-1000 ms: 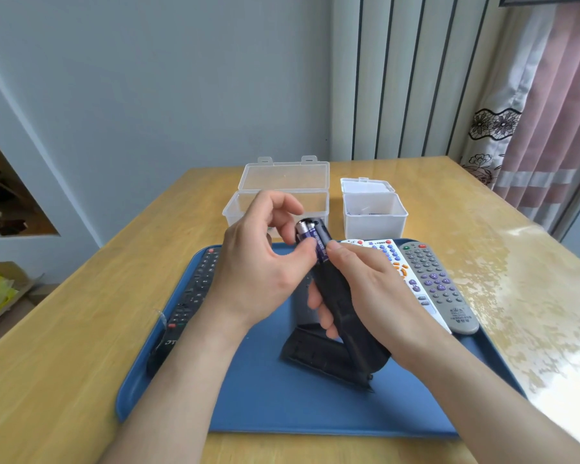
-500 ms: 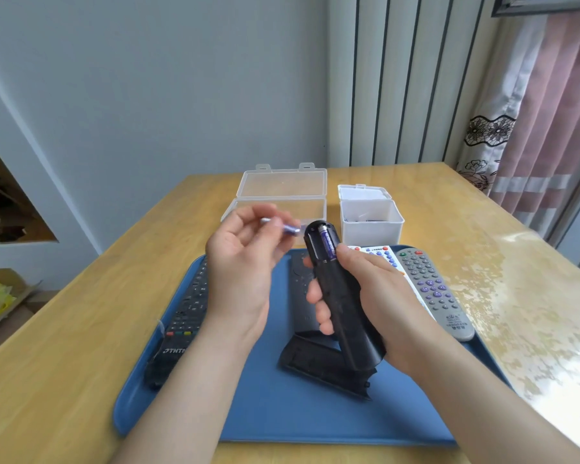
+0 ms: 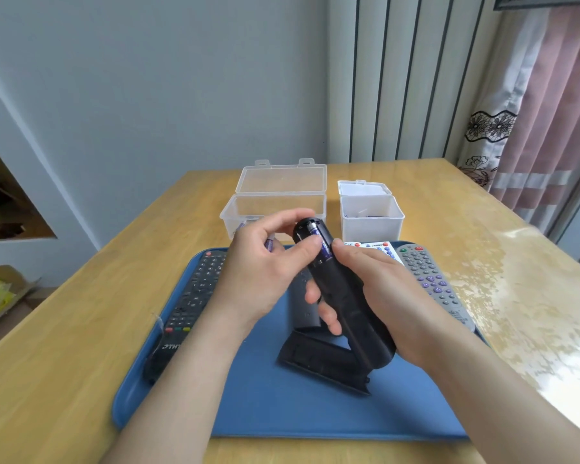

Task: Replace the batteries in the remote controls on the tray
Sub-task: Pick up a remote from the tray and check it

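My right hand [image 3: 379, 296] grips a black remote [image 3: 340, 296] upright over the blue tray [image 3: 282, 406], its battery bay open and facing me. One purple battery [image 3: 322, 246] sits in the bay. My left hand [image 3: 262, 266] holds a second purple battery [image 3: 269, 244] tucked in its fingers, while its thumb and fingertips touch the remote's top end. The remote's black battery cover [image 3: 322, 363] lies on the tray below.
On the tray lie a long black remote [image 3: 188, 306] at left, a small black remote [image 3: 303, 306] in the middle, a white remote [image 3: 379, 249] and a grey remote [image 3: 432, 283] at right. Behind stand a clear open box [image 3: 275, 199] and a white open box [image 3: 370, 212].
My left hand pulled one battery out of the bay, drew it away to the left, then came back to the remote's top with that battery still in its fingers.
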`<state>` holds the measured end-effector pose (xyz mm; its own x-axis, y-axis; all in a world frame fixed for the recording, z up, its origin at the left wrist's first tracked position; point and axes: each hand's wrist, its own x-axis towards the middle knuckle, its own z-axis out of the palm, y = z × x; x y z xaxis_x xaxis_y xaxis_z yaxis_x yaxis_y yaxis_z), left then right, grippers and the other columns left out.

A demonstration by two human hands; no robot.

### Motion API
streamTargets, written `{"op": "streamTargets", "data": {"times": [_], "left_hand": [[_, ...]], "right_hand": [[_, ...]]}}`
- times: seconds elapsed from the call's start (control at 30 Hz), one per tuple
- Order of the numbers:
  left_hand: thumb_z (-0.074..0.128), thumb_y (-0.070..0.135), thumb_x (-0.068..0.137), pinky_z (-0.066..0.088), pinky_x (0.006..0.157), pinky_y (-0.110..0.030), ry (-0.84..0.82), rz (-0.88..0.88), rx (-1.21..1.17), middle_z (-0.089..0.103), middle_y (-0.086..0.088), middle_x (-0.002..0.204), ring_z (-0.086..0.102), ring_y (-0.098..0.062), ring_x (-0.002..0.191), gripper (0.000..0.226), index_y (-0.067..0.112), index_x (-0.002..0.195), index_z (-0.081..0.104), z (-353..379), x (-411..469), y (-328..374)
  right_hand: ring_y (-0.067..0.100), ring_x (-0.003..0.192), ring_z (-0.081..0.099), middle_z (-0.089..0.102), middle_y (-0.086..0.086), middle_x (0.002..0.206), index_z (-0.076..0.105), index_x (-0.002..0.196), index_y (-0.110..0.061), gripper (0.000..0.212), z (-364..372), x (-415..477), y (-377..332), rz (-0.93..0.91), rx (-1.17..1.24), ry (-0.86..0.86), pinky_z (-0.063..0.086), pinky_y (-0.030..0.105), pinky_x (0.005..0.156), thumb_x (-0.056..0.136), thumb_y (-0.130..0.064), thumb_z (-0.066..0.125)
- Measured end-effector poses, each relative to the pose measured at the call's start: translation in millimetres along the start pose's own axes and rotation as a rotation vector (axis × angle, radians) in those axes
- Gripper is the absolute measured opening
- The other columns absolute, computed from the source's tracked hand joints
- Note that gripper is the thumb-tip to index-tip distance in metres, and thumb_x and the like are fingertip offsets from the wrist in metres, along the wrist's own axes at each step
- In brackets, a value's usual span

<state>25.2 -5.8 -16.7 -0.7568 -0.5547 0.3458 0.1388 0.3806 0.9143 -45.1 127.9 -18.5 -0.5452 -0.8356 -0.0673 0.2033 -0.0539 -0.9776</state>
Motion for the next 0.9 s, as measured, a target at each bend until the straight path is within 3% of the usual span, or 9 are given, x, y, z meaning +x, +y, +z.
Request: {"op": "streamTargets", "data": {"times": [0.1,0.2,0.27,0.33,0.43,0.53,0.67,0.8,0.9], "left_hand": [[0.083,0.031,0.071,0.046,0.07,-0.018,0.168,0.017,0.041,0.056,0.004,0.088,0.054,-0.005,0.073,0.04,0.024,0.1,0.057,5,-1,-4],[0.08,0.038,0.069,0.039,0.063,-0.018,0.286,0.213,0.308,0.053,0.008,0.077,0.048,-0.003,0.068,0.021,0.031,0.079,0.063,10,-3,-3],[0.079,0.036,0.075,0.034,0.056,-0.011,0.246,0.199,0.34,0.055,0.009,0.07,0.046,0.002,0.057,0.012,0.033,0.085,0.073,13,-5,-1],[0.075,0.027,0.082,0.036,0.056,-0.01,0.191,0.123,0.257,0.061,0.006,0.065,0.048,0.005,0.052,0.013,0.028,0.095,0.076,17,-9,4],[0.069,0.013,0.087,0.048,0.066,-0.011,0.149,-0.02,-0.074,0.075,0.007,0.081,0.066,0.003,0.074,0.014,0.017,0.099,0.076,23,-13,8],[0.072,0.011,0.084,0.051,0.073,-0.011,0.196,-0.123,-0.233,0.077,0.003,0.088,0.071,-0.005,0.088,0.014,0.01,0.097,0.076,25,-11,6],[0.074,0.008,0.081,0.043,0.053,-0.006,0.223,-0.201,-0.357,0.071,0.008,0.067,0.062,0.002,0.055,0.013,0.005,0.094,0.075,26,-13,9],[0.072,0.005,0.082,0.032,0.039,-0.005,0.243,-0.24,-0.431,0.055,0.015,0.047,0.045,0.002,0.036,0.013,0.0,0.094,0.072,29,-15,11],[0.071,0.004,0.082,0.032,0.035,-0.01,0.242,-0.237,-0.441,0.056,0.009,0.05,0.043,-0.001,0.036,0.013,-0.004,0.091,0.069,28,-15,15]], "right_hand": [[0.023,0.046,0.052,0.065,0.013,0.066,0.061,0.092,0.001,0.044,2,1,2,-0.038,-0.007,0.052,0.046,0.024,0.045,0.105,-0.034,0.038],[0.018,0.047,0.053,0.062,0.003,0.056,0.066,0.091,-0.002,0.046,5,3,7,-0.119,-0.049,0.117,0.047,0.022,0.045,0.105,-0.033,0.036],[0.016,0.048,0.052,0.06,0.0,0.056,0.073,0.082,-0.018,0.046,6,5,10,-0.166,-0.059,0.143,0.046,0.021,0.046,0.105,-0.032,0.036],[0.012,0.05,0.049,0.058,-0.007,0.056,0.072,0.084,-0.024,0.043,6,5,11,-0.226,-0.144,0.165,0.042,0.017,0.047,0.106,-0.03,0.035],[0.008,0.054,0.047,0.054,-0.01,0.061,0.066,0.092,-0.024,0.035,5,8,16,-0.343,-0.288,0.18,0.039,0.014,0.05,0.106,-0.027,0.033],[-0.004,0.061,0.05,0.057,-0.024,0.068,0.063,0.12,-0.027,0.033,4,12,21,-0.437,-0.456,0.198,0.038,0.011,0.061,0.106,-0.028,0.033],[-0.016,0.072,0.052,0.055,-0.042,0.075,0.054,0.138,-0.027,0.038,5,11,22,-0.461,-0.512,0.198,0.04,0.008,0.07,0.106,-0.026,0.033],[-0.009,0.066,0.052,0.057,-0.033,0.073,0.059,0.13,-0.033,0.036,7,10,20,-0.454,-0.503,0.209,0.04,0.01,0.064,0.106,-0.027,0.033],[0.007,0.054,0.047,0.056,-0.006,0.07,0.065,0.095,-0.03,0.033,8,7,14,-0.361,-0.355,0.175,0.039,0.016,0.052,0.106,-0.027,0.034]]}}
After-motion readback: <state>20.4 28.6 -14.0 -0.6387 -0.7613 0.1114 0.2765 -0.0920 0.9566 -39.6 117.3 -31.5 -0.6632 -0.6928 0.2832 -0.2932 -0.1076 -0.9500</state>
